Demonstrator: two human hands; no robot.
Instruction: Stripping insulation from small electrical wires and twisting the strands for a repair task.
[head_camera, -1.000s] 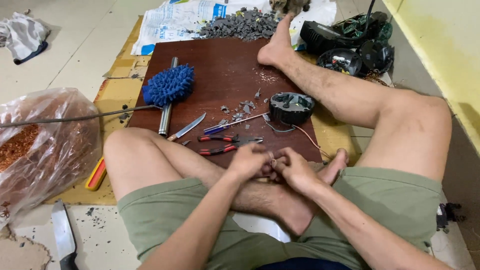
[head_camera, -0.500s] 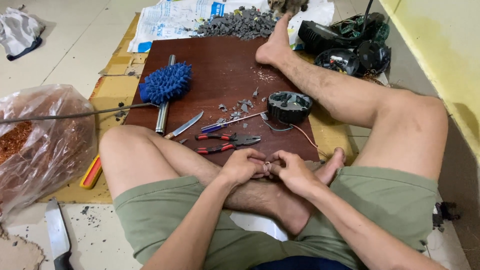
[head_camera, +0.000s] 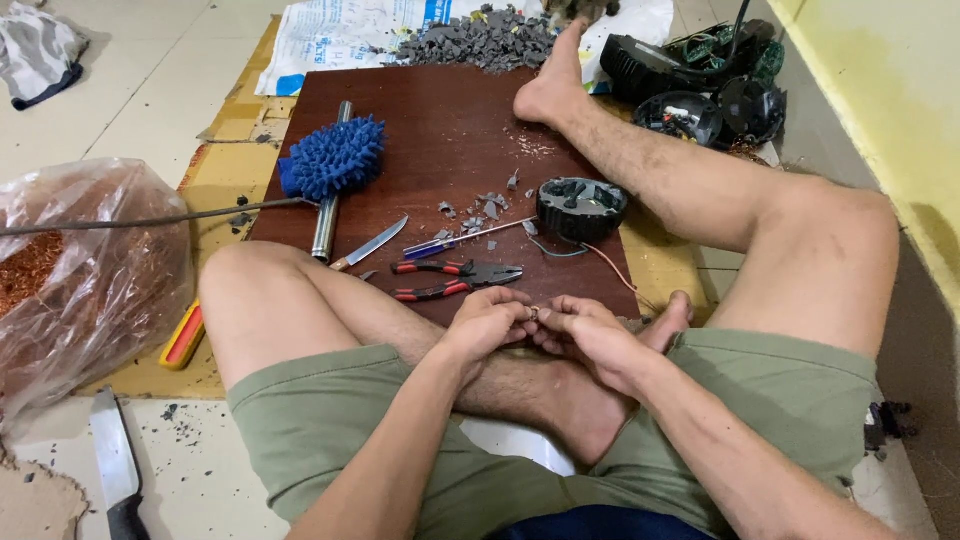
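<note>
Metal bit (head_camera: 533, 313), tiny, pinched between left hand (head_camera: 487, 325) and right hand (head_camera: 590, 335) fingertips, both clenched on it. Red-handled pliers (head_camera: 455, 279) just ahead of left hand, nearer it, long axis sideways.

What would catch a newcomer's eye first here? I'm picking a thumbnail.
The person's left hand and right hand meet over the crossed legs, pinching a tiny part too small to identify. Behind them, on the dark brown wooden board, lie red-handled pliers and a shaggy blue duster head.
</note>
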